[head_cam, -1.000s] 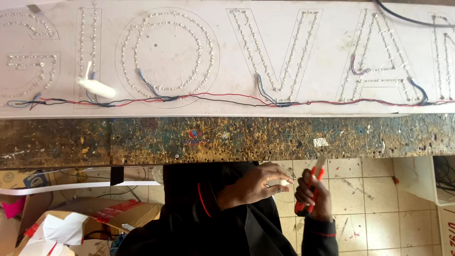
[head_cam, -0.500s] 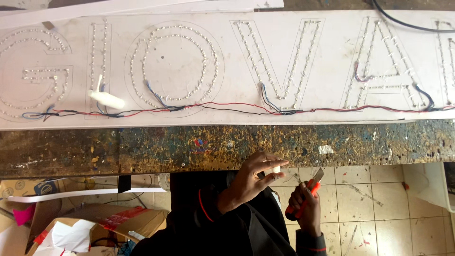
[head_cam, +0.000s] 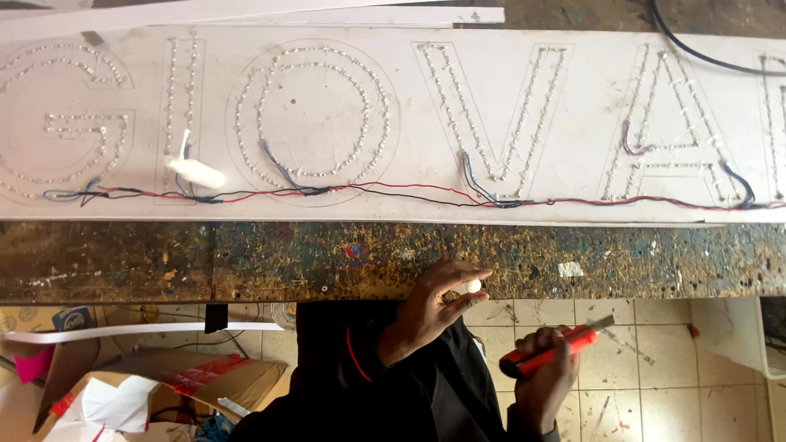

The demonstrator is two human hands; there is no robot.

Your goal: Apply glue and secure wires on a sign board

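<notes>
Along the front edge of the paint-speckled wooden surface (head_cam: pixel 246 262), open tiled floor (head_cam: pixel 655 360) at 5 o'clock, cardboard clutter (head_cam: pixel 123 393) at 8 o'clock. White sign panel with outlined dotted letters and red and black wires (head_cam: pixel 393 123) across the top, edge to edge. Left hand (head_cam: pixel 430 311) partly open, thumb and forefinger pinching a small white round piece (head_cam: pixel 473 286) just under the surface edge. Right hand (head_cam: pixel 544 376) clenched around a red utility knife (head_cam: pixel 553 350), blade toward 2 o'clock. Compared with a moment ago, both hands sit lower in view, hands a little further apart.
</notes>
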